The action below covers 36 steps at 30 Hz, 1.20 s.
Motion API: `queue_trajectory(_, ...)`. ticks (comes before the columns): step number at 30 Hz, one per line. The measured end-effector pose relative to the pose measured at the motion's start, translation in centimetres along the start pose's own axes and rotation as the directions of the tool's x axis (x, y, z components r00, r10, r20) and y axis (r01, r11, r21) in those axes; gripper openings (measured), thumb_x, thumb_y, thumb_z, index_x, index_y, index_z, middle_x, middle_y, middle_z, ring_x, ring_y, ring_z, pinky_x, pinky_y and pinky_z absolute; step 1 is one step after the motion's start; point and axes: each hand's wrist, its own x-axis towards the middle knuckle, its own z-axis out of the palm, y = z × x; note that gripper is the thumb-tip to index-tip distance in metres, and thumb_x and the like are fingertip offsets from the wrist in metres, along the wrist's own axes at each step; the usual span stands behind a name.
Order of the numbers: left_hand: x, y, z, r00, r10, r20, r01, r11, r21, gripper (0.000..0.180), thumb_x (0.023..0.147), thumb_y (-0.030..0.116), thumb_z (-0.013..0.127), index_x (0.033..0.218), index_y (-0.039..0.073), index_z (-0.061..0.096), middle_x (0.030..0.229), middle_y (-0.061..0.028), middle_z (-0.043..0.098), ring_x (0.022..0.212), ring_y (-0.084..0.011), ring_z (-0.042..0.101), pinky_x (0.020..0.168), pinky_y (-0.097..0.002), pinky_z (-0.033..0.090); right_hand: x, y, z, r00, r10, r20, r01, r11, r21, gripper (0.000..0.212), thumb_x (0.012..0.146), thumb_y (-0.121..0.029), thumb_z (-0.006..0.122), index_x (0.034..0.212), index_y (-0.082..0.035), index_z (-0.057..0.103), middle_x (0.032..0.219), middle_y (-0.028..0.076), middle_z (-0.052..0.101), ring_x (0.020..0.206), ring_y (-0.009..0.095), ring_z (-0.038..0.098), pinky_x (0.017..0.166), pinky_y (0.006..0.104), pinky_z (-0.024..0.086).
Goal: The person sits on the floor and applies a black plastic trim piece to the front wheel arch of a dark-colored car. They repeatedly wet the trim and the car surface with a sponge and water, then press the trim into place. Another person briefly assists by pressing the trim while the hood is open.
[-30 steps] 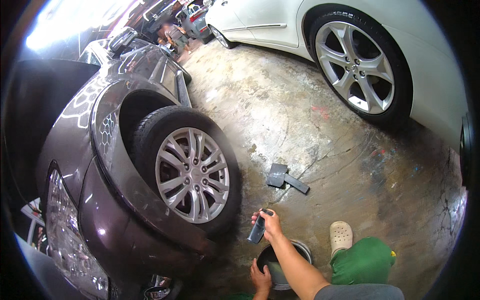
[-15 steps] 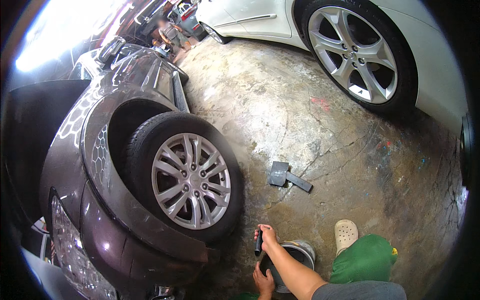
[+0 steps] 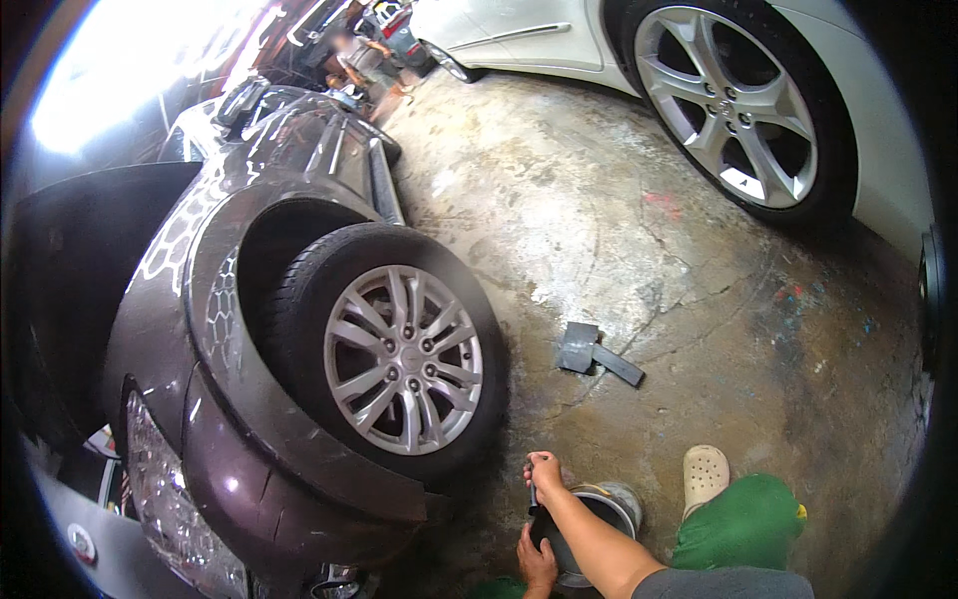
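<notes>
My right hand [image 3: 545, 473] is closed around a narrow, dark block [image 3: 534, 499] above the left rim of a bucket [image 3: 631, 507]. Just below it, my left hand [image 3: 538, 561] has its fingers stretched upward and its thumb apart, close to the block's lower end; whether they touch is unclear. Dark contents fill the visible inside of the bucket, partly covered by my right forearm. On the concrete beyond lie a dark grey square sheet [image 3: 578, 347] and a black bar-shaped block [image 3: 618, 365], its end against the sheet.
A dark car's front wheel [image 3: 407, 359] and bumper [image 3: 299, 489] stand close on my left, the fender marked with pale honeycomb patterns. A white car [image 3: 519, 45] with a silver wheel [image 3: 726, 105] is at the far right. Another person [image 3: 369, 65] stands at the back.
The whole view has shifted, so the cars and floor items sit further right. My left hand has come nearer to the dark block, which my right hand still grips.
</notes>
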Motion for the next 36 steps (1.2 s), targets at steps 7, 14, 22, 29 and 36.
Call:
queue_trajectory(7, 0.2, 0.7, -0.1, 0.991, -0.129, 0.025, 0.129, 0.991, 0.031, 0.059, 0.094, 0.015, 0.058, 0.149, 0.003, 0.040, 0.142, -0.0240, 0.052, 0.130, -0.0430, 0.050, 0.111, -0.0488, 0.039, 0.3, -0.2, -0.2, 0.992, 0.078, 0.096, -0.080, 0.997, 0.012, 0.020, 0.106, -0.022, 0.053, 0.098, -0.004, 0.059, 0.074, 0.007, 0.061, 0.056, 0.017, 0.057, 0.049, 0.0322, 0.048)
queue_trajectory(14, -0.2, 0.4, -0.3, 0.998, -0.062, -0.021, 0.063, 0.998, 0.028, 0.058, 0.095, 0.014, 0.056, 0.150, 0.007, 0.039, 0.141, -0.0231, 0.053, 0.127, -0.0433, 0.052, 0.107, -0.0500, 0.042, 0.3, 0.3, -0.5, 0.994, 0.040, 0.101, -0.049, 0.995, 0.090, 0.019, 0.106, -0.021, 0.052, 0.097, -0.005, 0.057, 0.074, 0.007, 0.059, 0.058, 0.018, 0.056, 0.049, 0.0324, 0.047)
queue_trajectory(22, -0.2, 0.1, -0.2, 0.998, -0.057, -0.036, 0.056, 0.998, -0.029, 0.058, 0.094, 0.014, 0.055, 0.150, 0.010, 0.041, 0.137, -0.0228, 0.056, 0.124, -0.0431, 0.054, 0.105, -0.0487, 0.044, 0.1, -0.1, -0.4, 0.997, 0.041, 0.065, -0.044, 0.997, 0.056, 0.018, 0.107, -0.022, 0.049, 0.101, -0.006, 0.056, 0.077, 0.007, 0.058, 0.060, 0.019, 0.056, 0.049, 0.0344, 0.047)
queue_trajectory(29, -0.2, 0.0, -0.1, 0.997, -0.061, -0.050, 0.057, 0.996, -0.074, 0.057, 0.094, 0.012, 0.055, 0.149, 0.010, 0.042, 0.138, -0.0221, 0.056, 0.125, -0.0421, 0.054, 0.106, -0.0485, 0.044, 0.1, -0.1, -0.4, 0.995, 0.048, 0.086, -0.056, 0.994, 0.090, 0.019, 0.107, -0.023, 0.050, 0.098, -0.007, 0.056, 0.078, 0.008, 0.058, 0.060, 0.019, 0.057, 0.050, 0.0344, 0.048)
queue_trajectory(36, -0.6, 0.2, -0.1, 0.994, -0.095, -0.060, 0.088, 0.991, -0.101, 0.058, 0.092, 0.009, 0.057, 0.148, 0.010, 0.044, 0.135, -0.0219, 0.057, 0.124, -0.0418, 0.055, 0.105, -0.0483, 0.044, 0.9, 0.8, -0.9, 0.993, -0.011, 0.114, 0.004, 0.998, 0.062, 0.016, 0.105, -0.022, 0.053, 0.100, -0.007, 0.056, 0.077, 0.008, 0.059, 0.061, 0.019, 0.057, 0.050, 0.0336, 0.049)
